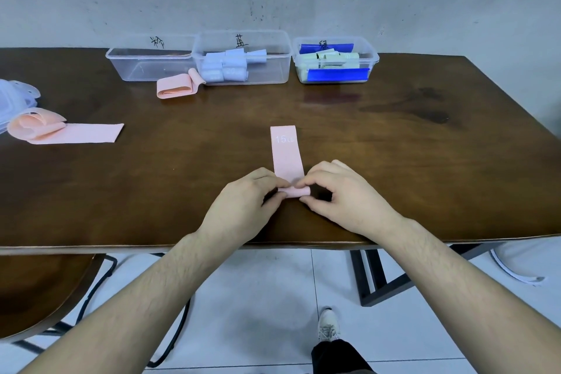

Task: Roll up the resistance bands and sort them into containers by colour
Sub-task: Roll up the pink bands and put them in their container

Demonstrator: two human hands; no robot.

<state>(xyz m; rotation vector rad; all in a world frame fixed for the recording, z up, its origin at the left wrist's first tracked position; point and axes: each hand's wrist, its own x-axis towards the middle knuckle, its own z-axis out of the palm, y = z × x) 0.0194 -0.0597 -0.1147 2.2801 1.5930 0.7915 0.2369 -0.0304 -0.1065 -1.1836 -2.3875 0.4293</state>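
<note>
A pink resistance band [286, 158] marked "15 LB" lies flat on the brown table [394, 136], running away from me. Its near end is curled into a small roll. My left hand [246, 203] and my right hand [343, 194] pinch that roll from either side with thumbs and fingertips. Three clear containers stand at the back: the left container [145, 65] looks empty, the middle container [267, 67] holds rolled light-blue bands, the right container [372, 59] holds rolled green bands and blue strips.
A loosely folded pink band [177, 86] lies in front of the left container. Another pink band [76, 133], part flat and part bunched, lies at the far left beside a stack of clear lids [15, 97]. A chair [36, 291] stands under the table's left.
</note>
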